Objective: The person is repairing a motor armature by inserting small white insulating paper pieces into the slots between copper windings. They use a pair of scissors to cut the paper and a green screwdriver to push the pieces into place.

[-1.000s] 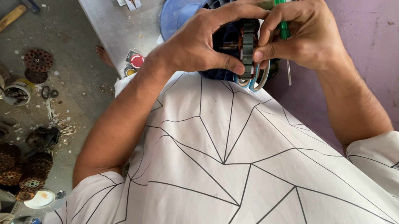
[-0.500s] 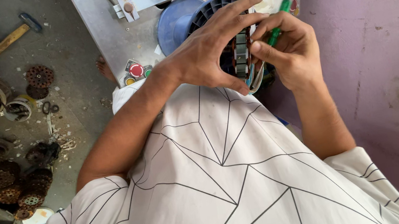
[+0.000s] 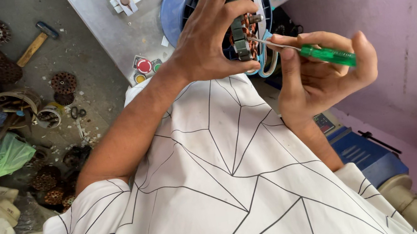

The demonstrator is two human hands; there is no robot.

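Left hand: I see my left hand [image 3: 211, 33] wrapped tightly around a motor stator [image 3: 242, 31], held up edge-on in front of my chest — fingers cover most of it.
Stator: only a grey laminated edge and some copper winding show between the fingers; its far side is hidden.
Right hand: my right hand [image 3: 321, 77] pinches a green-handled screwdriver [image 3: 317, 53], thumb and fingers closed on the handle.
Screwdriver tip: the thin shaft reaches the stator's windings, but I cannot tell exactly where it touches.
Behind: a blue round housing [image 3: 178, 8] sits behind the stator, largely blocked by the hand.
Lap: a white shirt with black lines [image 3: 221, 189] fills the lower frame.
Floor, left: a hammer [image 3: 35, 43] and rusty motor parts [image 3: 63, 85] — small, hard to identify.
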